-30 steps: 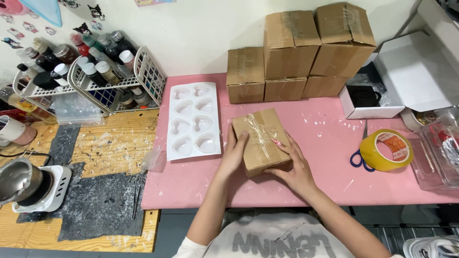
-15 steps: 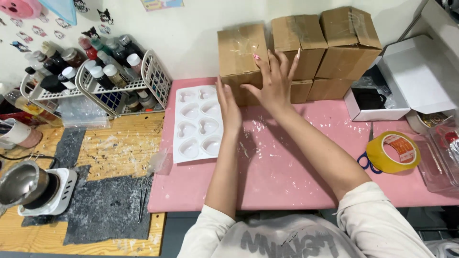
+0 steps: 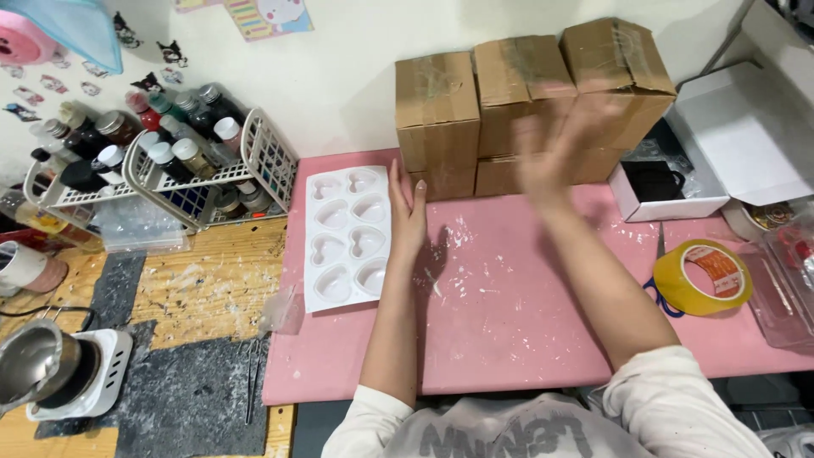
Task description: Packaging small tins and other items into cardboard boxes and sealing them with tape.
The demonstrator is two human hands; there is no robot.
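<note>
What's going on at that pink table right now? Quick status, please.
Left hand open, edge-on beside white heart mould. Right hand open, blurred, at stacked cardboard boxes. Tape roll off right.

Matt brown cardboard boxes (image 3: 437, 110), glossy white plastic heart mould (image 3: 348, 237), smooth pink mat (image 3: 509, 322) flecked white

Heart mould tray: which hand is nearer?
Left. The left hand lies edge-on at the right edge of the white heart mould tray; the right hand is blurred, raised before the cardboard boxes.
</note>
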